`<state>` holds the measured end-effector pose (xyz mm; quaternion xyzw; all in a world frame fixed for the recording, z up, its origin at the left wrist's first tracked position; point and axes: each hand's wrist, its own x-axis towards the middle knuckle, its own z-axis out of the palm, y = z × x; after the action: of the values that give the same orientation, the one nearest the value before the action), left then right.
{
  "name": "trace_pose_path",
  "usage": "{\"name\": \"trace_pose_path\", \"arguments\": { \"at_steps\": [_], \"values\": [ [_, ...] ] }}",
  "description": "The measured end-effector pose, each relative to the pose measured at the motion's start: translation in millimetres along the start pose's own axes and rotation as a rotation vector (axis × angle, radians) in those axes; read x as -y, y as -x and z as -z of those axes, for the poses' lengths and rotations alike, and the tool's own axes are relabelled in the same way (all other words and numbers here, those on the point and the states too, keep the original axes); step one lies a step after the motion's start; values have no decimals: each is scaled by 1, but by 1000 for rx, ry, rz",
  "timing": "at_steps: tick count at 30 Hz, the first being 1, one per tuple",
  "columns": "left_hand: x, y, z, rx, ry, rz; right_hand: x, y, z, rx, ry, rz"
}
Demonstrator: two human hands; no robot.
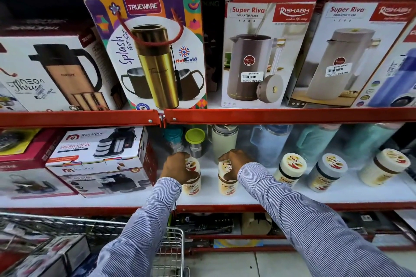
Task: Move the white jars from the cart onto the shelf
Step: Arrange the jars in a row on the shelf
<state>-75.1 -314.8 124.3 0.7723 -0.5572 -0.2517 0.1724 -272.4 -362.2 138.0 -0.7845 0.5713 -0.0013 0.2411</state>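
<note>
Each hand [177, 167] [236, 162] grips a shelved white jar [192, 184] [227, 184].

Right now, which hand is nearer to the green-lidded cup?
The left hand. It grips a jar just below-left of the cup; the right hand holds another jar farther right.

Both arms wear long shirt sleeves of white cloth with fine dark-blue stripes, the left sleeve [144, 227] and right sleeve [299, 216] buttoned close at the wrists.
</note>
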Motion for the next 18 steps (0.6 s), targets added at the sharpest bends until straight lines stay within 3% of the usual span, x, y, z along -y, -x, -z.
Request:
{"name": "trace_pose_path", "arguments": {
  "at_steps": [14,18],
  "values": [
    [-3,4,-2,8,-43,-7,-15,2,-14,-50,-55,64],
    [-24,10,-7,-127,-132,-142,-35,15,-2,-131,-96,86]
  ]
}}
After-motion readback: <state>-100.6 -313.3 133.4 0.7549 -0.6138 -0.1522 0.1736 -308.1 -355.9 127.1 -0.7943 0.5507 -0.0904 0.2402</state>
